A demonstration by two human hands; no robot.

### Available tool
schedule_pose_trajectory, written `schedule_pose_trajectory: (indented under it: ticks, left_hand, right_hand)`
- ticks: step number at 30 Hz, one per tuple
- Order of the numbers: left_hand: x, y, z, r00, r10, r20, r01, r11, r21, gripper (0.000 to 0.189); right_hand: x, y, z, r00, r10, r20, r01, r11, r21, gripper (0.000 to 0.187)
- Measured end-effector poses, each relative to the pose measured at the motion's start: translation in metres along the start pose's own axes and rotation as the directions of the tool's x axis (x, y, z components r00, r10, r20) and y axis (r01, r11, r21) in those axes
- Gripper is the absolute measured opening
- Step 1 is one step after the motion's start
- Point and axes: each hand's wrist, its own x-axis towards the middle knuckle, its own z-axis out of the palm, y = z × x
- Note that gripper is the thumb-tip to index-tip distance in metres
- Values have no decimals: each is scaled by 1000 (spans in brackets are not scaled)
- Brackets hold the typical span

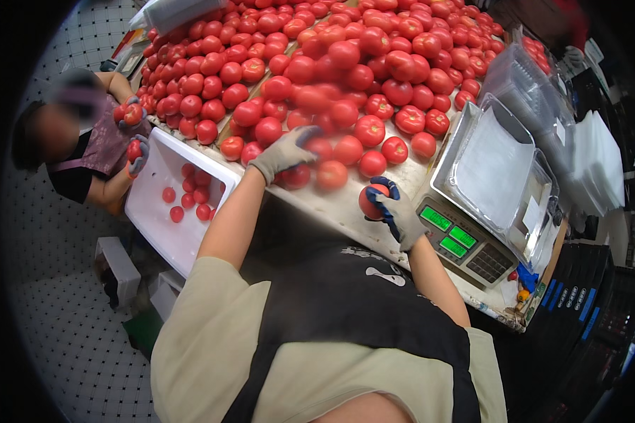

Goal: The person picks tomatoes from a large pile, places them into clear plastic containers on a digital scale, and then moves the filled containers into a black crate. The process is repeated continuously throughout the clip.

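Note:
My right hand [399, 214], in a grey glove with a dark blue palm, is closed around a red tomato [371, 202] above the front strip of the table. My left hand [288, 152], gloved the same way, reaches into the near edge of the tomato heap [370, 79]. Its fingertips meet a blurred tomato [320, 149]; whether they grip it is unclear. Just right of my right hand stands a digital scale [468, 238] with lit green displays. On its pan lies a clear plastic tray [492, 153] with a white liner.
Stacked clear trays [526, 79] and white liner sheets [595, 164] stand beyond the scale. At left, a co-worker [100, 121] holds tomatoes in gloved hands over a white foam box [143, 195] with several tomatoes inside. Black crates [566, 291] are piled at lower right.

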Motion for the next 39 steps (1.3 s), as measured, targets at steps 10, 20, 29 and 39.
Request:
schedule_pose_trajectory:
  ticks: [10, 20, 29, 39]
  left_hand:
    - [28, 22, 24, 994, -56, 92, -2, 843, 539, 75]
    - [56, 141, 31, 939, 217, 267, -183, 972, -146, 64]
    - [120, 279, 219, 838, 433, 333, -539, 750, 382, 80]
    - [96, 168, 109, 847, 526, -70, -349, 651, 674, 59]
  right_hand:
    - [-64, -130, -112, 666, -560, -493, 55, 696, -716, 79]
    - [-84, -121, -173, 888, -444, -119, -51, 163, -985, 50]
    - [-76, -80, -166, 622, -605, -497, 76, 679, -730, 92]
    - [-64, -87, -184, 797, -567, -206, -152, 141, -978, 81]
